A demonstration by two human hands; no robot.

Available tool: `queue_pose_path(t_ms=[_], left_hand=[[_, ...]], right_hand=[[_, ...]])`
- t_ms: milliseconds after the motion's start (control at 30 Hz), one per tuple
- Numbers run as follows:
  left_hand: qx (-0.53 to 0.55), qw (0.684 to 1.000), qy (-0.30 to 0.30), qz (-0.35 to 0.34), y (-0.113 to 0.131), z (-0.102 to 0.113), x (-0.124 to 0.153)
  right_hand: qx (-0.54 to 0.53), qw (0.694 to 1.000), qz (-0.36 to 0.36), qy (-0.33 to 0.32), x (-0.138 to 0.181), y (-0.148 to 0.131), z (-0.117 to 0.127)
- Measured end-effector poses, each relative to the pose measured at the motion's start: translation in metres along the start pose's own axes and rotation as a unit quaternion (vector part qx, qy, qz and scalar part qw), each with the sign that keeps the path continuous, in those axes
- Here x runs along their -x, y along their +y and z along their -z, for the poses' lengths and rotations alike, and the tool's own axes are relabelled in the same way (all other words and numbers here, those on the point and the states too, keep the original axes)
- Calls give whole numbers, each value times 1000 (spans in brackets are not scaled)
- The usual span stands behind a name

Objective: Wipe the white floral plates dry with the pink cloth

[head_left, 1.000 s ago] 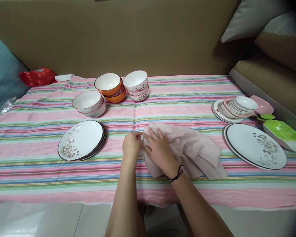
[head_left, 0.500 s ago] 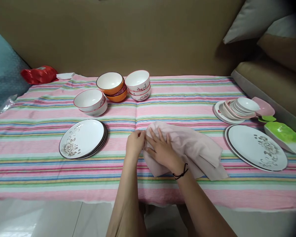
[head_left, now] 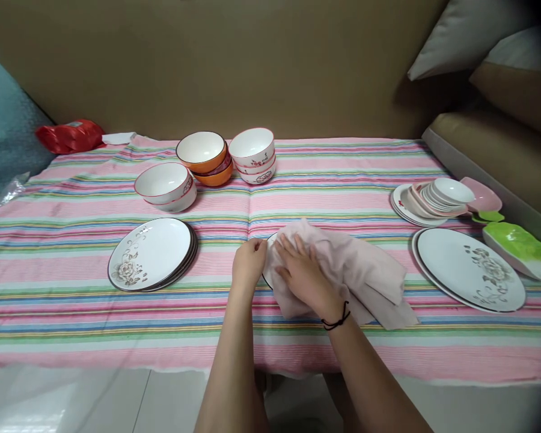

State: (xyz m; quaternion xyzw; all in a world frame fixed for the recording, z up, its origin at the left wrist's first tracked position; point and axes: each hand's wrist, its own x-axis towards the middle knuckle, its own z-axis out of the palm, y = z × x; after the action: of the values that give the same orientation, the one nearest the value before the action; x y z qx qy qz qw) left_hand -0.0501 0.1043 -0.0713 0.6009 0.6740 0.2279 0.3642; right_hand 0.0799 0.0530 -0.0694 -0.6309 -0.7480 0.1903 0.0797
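Observation:
A pale pink cloth lies bunched on the striped tablecloth, covering most of a dark-rimmed white plate whose left edge peeks out. My right hand, with a black band at the wrist, lies flat on the cloth with fingers spread, pressing it on the plate. My left hand pinches the plate's left rim beside the cloth.
A stack of flowered plates sits to the left, stacked bowls behind it. On the right are a large flowered plate, small stacked dishes, a pink dish and a green leaf dish. A sofa and cushions border the table.
The cloth and my right hand have shifted slightly right, uncovering the plate's left rim. My left hand stays at that rim.

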Motion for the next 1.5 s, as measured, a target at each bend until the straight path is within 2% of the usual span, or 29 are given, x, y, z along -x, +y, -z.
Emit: queue_pose_path(t_ms=[100, 167, 367, 467, 633, 700, 800, 900, 1000, 1100, 1200, 1333, 1500], left_hand=[[-2, 1000, -6, 7, 0, -1, 0], [-6, 1000, -10, 11, 0, -1, -1], [23, 1000, -8, 0, -3, -1, -2], [82, 996, -20, 13, -5, -3, -3], [203, 978, -30, 48, -2, -3, -2], [260, 960, -32, 94, 0, -1, 0], [329, 931, -69, 141, 4, 2, 4], [407, 900, -134, 75, 9, 3, 9], [486, 852, -195, 5, 17, -2, 16], [542, 810, -222, -9, 28, -11, 24], [574, 782, -241, -31, 39, -16, 32], [563, 788, -244, -56, 44, -18, 36], [538, 812, -219, -60, 43, -26, 36]], right_hand=[[-38, 998, 33, -39, -1, -9, 3], [-40, 997, 44, -43, -3, -7, 5], [27, 999, -23, 33, -3, 10, 2], [23, 999, -26, 41, -1, 2, -2], [-1, 998, 37, 45, -6, -13, -11], [8, 997, 28, 77, -11, -10, -14], [22, 990, -25, 135, -17, -3, -14], [20, 980, -68, 187, -20, 2, -9], [14, 967, -89, 239, -21, 4, -1], [4, 956, -84, 282, -20, 5, 7], [-14, 946, -49, 320, -17, 5, 14], [-27, 937, -5, 349, -10, 3, 25], [-28, 925, -21, 378, -7, 8, 34]])
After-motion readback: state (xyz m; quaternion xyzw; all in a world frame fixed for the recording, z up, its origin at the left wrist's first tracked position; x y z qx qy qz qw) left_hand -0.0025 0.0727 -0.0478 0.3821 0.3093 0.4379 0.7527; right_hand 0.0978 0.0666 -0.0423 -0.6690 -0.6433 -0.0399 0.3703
